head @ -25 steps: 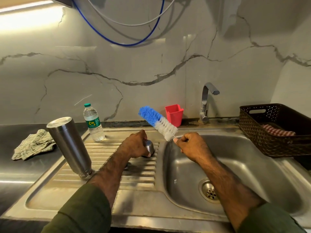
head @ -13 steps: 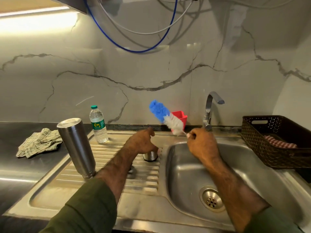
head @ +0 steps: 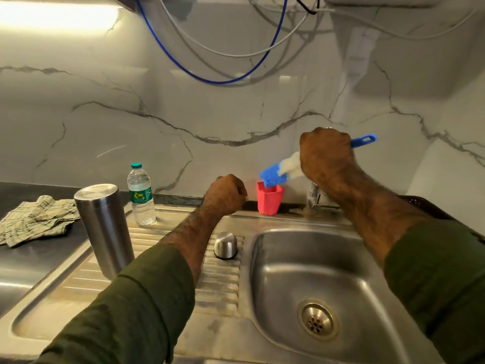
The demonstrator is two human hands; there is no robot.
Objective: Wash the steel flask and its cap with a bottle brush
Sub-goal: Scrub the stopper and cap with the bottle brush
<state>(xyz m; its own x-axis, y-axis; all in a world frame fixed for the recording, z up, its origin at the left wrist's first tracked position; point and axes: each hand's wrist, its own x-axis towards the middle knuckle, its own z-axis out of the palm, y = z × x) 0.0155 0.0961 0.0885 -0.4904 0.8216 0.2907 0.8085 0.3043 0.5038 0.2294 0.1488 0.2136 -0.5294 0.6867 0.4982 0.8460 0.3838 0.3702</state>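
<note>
The steel flask stands upside down on the ribbed drainboard at the left. Its steel cap sits on the drainboard beside the basin, with no hand on it. My right hand grips the blue-and-white bottle brush by its blue handle, raised above the tap. The brush's blue tip dips into the mouth of a red cup. My left hand hovers above the drainboard with its fingers curled and nothing in it.
The sink basin with its drain lies at the lower right; the tap is partly hidden behind my right arm. A plastic water bottle stands behind the flask. A checked cloth lies on the dark counter at left.
My left hand let go of the cap on the drainboard and lifted away. My right hand rose, turned the brush over and brought its blue tip down into the red cup.
</note>
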